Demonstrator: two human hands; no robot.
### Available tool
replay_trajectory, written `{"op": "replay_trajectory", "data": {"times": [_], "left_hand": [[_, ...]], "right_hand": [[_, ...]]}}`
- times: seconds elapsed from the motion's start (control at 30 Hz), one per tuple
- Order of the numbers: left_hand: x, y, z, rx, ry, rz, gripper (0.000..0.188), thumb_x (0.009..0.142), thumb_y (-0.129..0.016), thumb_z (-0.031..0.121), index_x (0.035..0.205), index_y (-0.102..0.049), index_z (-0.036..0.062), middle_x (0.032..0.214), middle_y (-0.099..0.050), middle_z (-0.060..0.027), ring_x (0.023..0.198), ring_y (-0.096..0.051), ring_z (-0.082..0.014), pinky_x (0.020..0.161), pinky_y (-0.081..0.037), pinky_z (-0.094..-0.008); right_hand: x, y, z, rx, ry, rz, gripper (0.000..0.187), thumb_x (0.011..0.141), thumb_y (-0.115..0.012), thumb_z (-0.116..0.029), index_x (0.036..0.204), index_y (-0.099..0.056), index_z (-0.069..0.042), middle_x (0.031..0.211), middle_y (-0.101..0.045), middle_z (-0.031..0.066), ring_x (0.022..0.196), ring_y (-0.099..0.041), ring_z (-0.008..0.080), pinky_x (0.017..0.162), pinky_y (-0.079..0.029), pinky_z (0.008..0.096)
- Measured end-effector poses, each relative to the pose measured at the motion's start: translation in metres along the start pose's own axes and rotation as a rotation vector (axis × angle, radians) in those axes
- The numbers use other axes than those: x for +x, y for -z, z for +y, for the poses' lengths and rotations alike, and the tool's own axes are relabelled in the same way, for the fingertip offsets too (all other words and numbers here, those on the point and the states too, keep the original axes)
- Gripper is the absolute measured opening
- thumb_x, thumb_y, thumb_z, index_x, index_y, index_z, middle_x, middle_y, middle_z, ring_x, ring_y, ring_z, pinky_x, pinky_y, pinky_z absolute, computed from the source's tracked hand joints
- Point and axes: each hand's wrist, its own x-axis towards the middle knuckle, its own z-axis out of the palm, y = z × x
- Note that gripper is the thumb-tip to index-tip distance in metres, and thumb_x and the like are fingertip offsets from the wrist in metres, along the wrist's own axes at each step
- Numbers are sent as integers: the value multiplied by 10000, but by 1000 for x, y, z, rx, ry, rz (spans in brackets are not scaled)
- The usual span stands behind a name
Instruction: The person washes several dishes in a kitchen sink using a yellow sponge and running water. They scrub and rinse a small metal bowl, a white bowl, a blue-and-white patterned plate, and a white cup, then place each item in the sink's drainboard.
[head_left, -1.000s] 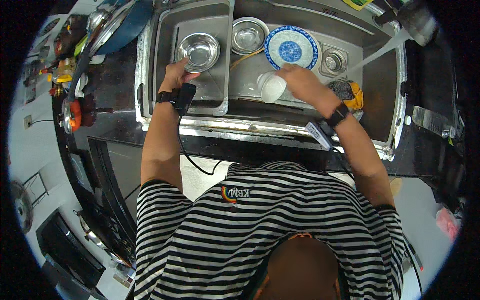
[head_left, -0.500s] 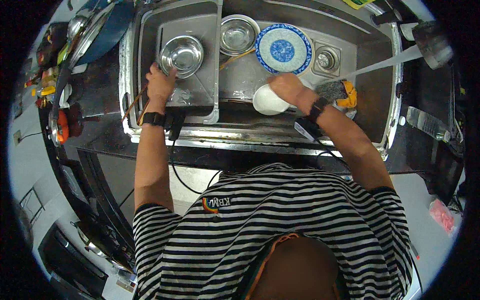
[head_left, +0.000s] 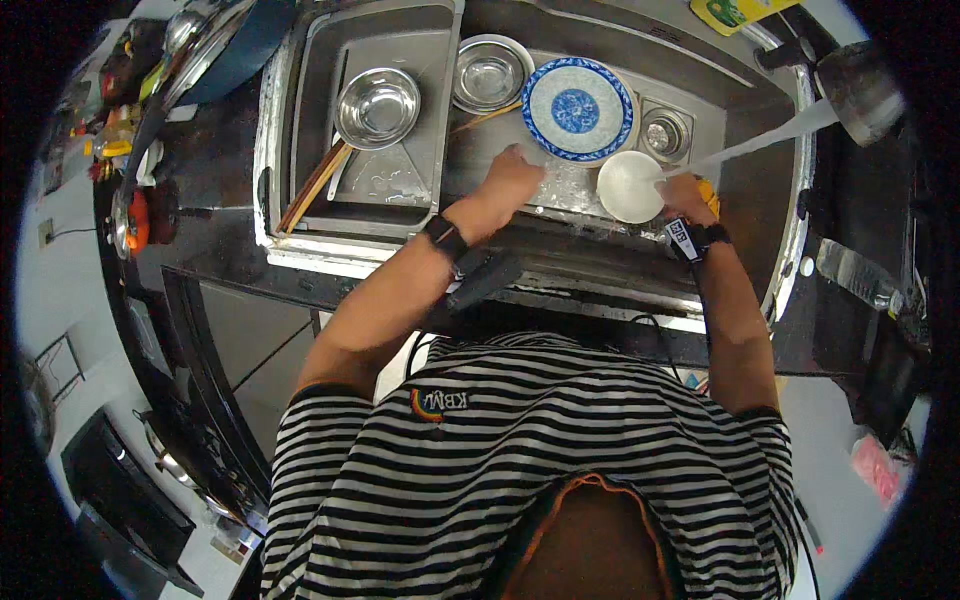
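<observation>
A white bowl (head_left: 630, 188) tilts under the running water in the larger right basin. My right hand (head_left: 687, 197) grips its right rim, close to a yellow cloth or sponge (head_left: 708, 194) partly hidden behind the hand. My left hand (head_left: 505, 187) hovers over the right basin, left of the bowl, slightly blurred, with its fingers apart and nothing visible in them. Beyond the hands lies a blue-rimmed plate (head_left: 574, 110). In the left basin a steel bowl (head_left: 378, 108) sits beside wooden chopsticks (head_left: 314, 190) leaning on the front edge.
Another steel bowl (head_left: 489, 75) rests at the back of the right basin, with more chopsticks (head_left: 490, 116) near it. A faucet (head_left: 860, 95) at the right pours a stream past the drain (head_left: 664, 132). A pan (head_left: 235, 60) stands on the left counter.
My left hand has left the steel bowl and chopsticks and crossed right into the larger basin. My right hand has carried the white bowl rightward into the water stream.
</observation>
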Motion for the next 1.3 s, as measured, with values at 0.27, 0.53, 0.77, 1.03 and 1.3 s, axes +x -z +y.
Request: {"op": "replay_trajectory", "data": {"times": [0.27,0.53,0.77,1.03,1.3], "left_hand": [[78,3,-54,792,63,550,609,666,-686,322,1116,-415,14,1154,-445,-194,1104,-432,-357,928,-372,-424],[76,6,-51,723,-253,697,289,695,-617,78,944,-483,21,1034,-480,-196,938,-503,-363,787,-416,-445],[129,21,-97,807,-79,592,368,778,-545,85,1129,-470,1,1175,-504,-197,1097,-497,-340,889,-428,-398],[156,3,-155,1234,86,49,218,737,-624,204,920,-689,104,923,-663,-109,896,-632,-287,739,-508,-421],[91,-3,-97,1138,-343,-756,182,723,-562,102,821,-643,-28,861,-626,-183,815,-604,-338,681,-471,-454]], "right_hand": [[-9,0,4,72,-328,177,305,782,-566,-327,921,-625,-62,878,-625,191,813,-603,368,704,-486,466],[-10,-7,22,174,-419,119,274,813,-536,-287,1005,-592,-100,947,-611,179,838,-592,375,708,-484,469],[-9,-24,33,93,-220,213,254,776,-599,-299,926,-590,-93,827,-596,157,757,-590,352,693,-475,444],[-23,9,14,361,-147,253,314,796,-571,-330,969,-594,-69,916,-614,181,867,-583,366,738,-461,440],[-17,21,12,351,-311,-84,490,790,-563,-425,1133,-538,-76,1063,-583,182,992,-546,363,845,-434,420]]}}
